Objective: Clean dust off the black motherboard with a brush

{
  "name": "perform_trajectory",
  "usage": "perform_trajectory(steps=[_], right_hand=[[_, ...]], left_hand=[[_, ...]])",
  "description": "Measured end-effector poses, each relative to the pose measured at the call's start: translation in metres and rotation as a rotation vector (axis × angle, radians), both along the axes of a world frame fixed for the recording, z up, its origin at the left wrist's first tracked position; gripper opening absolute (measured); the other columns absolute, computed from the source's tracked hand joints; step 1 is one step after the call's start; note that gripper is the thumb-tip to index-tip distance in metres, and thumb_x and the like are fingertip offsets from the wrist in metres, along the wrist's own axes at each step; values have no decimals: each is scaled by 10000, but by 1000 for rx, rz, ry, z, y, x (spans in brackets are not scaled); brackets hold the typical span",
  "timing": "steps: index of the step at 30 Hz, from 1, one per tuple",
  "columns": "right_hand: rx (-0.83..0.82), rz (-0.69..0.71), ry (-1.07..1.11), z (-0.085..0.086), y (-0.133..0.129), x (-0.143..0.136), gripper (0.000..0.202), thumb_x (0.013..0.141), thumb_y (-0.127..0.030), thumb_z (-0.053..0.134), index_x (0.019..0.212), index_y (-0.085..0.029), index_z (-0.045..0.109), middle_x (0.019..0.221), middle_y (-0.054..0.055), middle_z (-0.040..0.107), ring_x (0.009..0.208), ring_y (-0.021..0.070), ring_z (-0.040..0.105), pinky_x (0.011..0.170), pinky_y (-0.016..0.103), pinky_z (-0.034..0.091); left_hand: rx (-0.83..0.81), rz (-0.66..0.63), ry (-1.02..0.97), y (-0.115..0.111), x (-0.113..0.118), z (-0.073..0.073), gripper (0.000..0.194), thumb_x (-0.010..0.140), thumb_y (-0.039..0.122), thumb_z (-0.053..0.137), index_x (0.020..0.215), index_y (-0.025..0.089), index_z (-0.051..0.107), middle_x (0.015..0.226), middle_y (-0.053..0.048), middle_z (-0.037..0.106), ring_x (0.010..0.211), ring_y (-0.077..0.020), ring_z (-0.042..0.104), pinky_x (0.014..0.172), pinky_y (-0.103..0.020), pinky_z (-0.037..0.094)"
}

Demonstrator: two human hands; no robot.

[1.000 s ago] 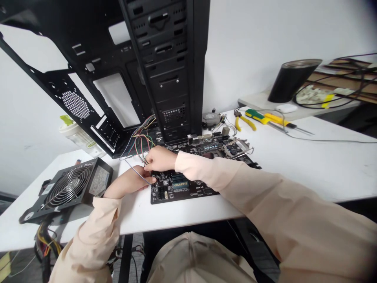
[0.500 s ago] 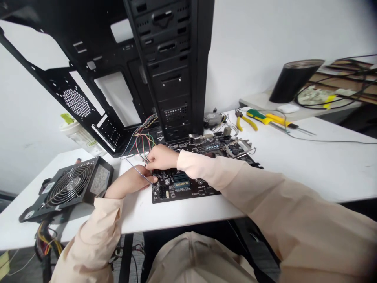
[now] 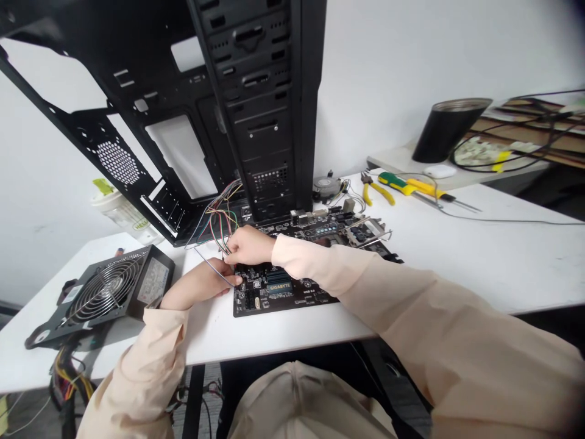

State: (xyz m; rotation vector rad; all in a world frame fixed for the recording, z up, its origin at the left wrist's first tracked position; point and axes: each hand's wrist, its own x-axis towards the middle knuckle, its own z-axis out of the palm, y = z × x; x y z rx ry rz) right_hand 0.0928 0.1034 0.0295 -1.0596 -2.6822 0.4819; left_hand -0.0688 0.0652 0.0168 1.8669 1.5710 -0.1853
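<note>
A dark motherboard (image 3: 292, 297) marked GIGABYTE lies flat on the white table. Thin coloured wires (image 3: 214, 219) run from the bottom of the black computer case (image 3: 269, 146) to my hands at the board's left edge. My right hand (image 3: 250, 245) is closed, its fingertips pinching at the wire ends; what exactly sits between them is too small to tell. My left hand (image 3: 208, 282) lies just below, closed, with the thumb at the board's left edge and a bluish wire crossing it. Its other fingers are partly hidden under the right hand.
At the left lies a power supply (image 3: 109, 286) with a fan grille. A lidded cup (image 3: 123, 210) stands behind it. Pliers (image 3: 377, 189), screwdrivers (image 3: 402, 184), a small fan (image 3: 326, 186) and a black tumbler (image 3: 450, 129) are at the back right.
The view has shifted slightly, so most things on the right appear a little further left. Both hands keep nearly the same place at the board's left edge.
</note>
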Motion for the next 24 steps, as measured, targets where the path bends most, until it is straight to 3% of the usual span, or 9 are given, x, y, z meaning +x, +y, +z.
perform_trajectory(steps=[5, 9, 13, 19, 24], right_hand=[[-19, 49, 32, 3, -1, 2, 294, 823, -356, 662, 659, -116, 614, 630, -26, 597, 659, 102, 581, 605, 221, 438], [-39, 3, -3, 1, 1, 1, 237, 894, -343, 583, 904, -113, 639, 887, 25, 653, 785, 134, 619, 696, 287, 518], [-61, 0, -45, -1, -1, 0, 311, 908, -346, 564, 1138, -138, 585, 1141, 72, 606, 963, 191, 612, 804, 374, 536], [-54, 88, -96, 7, -8, 3, 338, 909, -351, 561, 1179, -148, 566, 1187, 76, 584, 1010, 214, 599, 839, 401, 529], [26, 76, -123, 16, -17, 3, 336, 914, -343, 556, 1191, -151, 556, 1197, 92, 577, 1023, 206, 594, 860, 410, 521]], left_hand=[[-8, 6, 4, 0, 0, 0, 279, 938, 366, 562, 1095, 137, 585, 1032, -56, 615, 856, -176, 627, 746, -349, 543], [-18, 19, 3, -1, 1, 2, 282, 939, 373, 558, 1088, 136, 587, 1023, -56, 617, 849, -173, 627, 743, -348, 542], [-28, 34, -9, -1, 2, 3, 290, 935, 371, 565, 1106, 137, 582, 1052, -61, 612, 879, -185, 625, 763, -362, 540], [-37, 73, -15, -2, 2, 0, 308, 929, 373, 571, 1131, 141, 584, 1121, -57, 595, 956, -230, 613, 809, -389, 533], [-45, 63, -16, -3, 4, 4, 317, 926, 375, 576, 1138, 139, 581, 1131, -58, 592, 970, -238, 610, 820, -398, 530]])
